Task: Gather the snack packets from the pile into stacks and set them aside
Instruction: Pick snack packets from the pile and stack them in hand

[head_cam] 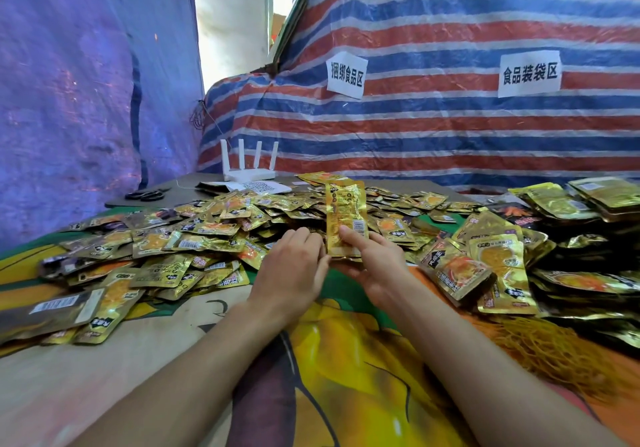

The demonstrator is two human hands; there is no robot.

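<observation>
Hundreds of packets (194,238) wait; our right grip (374,266) pinches an upright stack (346,218), left grip (294,266) open alongside; one loose pinch could splay it.

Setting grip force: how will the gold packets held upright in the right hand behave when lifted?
Probably fairly stiff: the held packets stand upright above the right hand without drooping. Likely slippery, since the foil looks glossy; layers could slide apart. Seemingly light, as a thumb pinch low down supports them.
</observation>
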